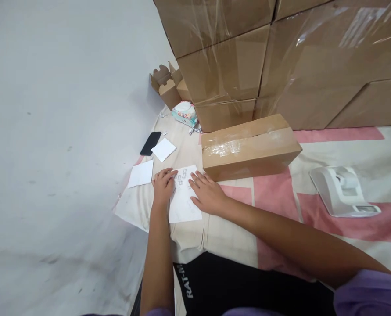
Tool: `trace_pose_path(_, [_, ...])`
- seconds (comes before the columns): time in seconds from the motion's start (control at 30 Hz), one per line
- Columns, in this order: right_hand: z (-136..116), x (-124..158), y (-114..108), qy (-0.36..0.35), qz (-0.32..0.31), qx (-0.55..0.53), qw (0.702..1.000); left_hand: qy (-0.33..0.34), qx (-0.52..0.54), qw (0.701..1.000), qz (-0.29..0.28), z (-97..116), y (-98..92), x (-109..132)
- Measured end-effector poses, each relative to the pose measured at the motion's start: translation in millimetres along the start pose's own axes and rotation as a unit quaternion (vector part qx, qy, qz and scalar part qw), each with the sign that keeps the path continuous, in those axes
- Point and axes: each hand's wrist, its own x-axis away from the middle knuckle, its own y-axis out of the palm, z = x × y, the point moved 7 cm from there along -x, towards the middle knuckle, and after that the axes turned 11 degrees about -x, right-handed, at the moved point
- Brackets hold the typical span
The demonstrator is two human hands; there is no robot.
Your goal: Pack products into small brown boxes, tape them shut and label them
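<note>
A white sheet of paper (185,206) with dark line drawings near its far end lies on the cloth in front of me. My left hand (163,185) rests at the sheet's left edge, its fingers stretched over the margin. Across the right edge lies my right hand (210,195), flat with fingers spread. Just left of my left hand is a blank white paper (141,174). A smaller white paper (163,149) lies beyond it, against a black phone (151,143).
A long taped cardboard box (248,151) sits right of the paper, before a wall of wrapped cartons (221,74). Wet wipes (184,113) and open small boxes (169,90) stand at the back. A white tape dispenser (342,191) is at right, on the pink-and-cream cloth (274,193).
</note>
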Motion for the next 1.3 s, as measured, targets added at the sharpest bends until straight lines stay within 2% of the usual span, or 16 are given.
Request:
trace_pose_path(0.3, [1,0,-1,-0.001,0.009,0.011,1.0,0.019,0.008,1.0,0.013,9,-5.7,1])
trace_pose_path(0.47, [0,0,-1,0.001,0.005,0.011,1.0,0.061,0.007,0.998,-0.019,15,-2.0,2])
trace_pose_path(0.63, [1,-1,-1,0.003,0.002,0.007,1.0,0.028,-0.004,1.0,-0.012,9,2.5,-1])
trace_pose_path(0.8, [1,-2,-1,0.002,0.004,0.004,1.0,0.045,0.0,0.999,0.002,10,0.9,0])
trace_pose_path(1.1, [0,-2,-1,-0.008,0.024,0.001,1.0,0.035,0.004,0.999,-0.04,12,0.1,1])
trace_pose_path(1.3, [0,-1,-2,-0.007,0.023,-0.006,1.0,0.042,0.008,0.999,-0.029,15,-3.0,2])
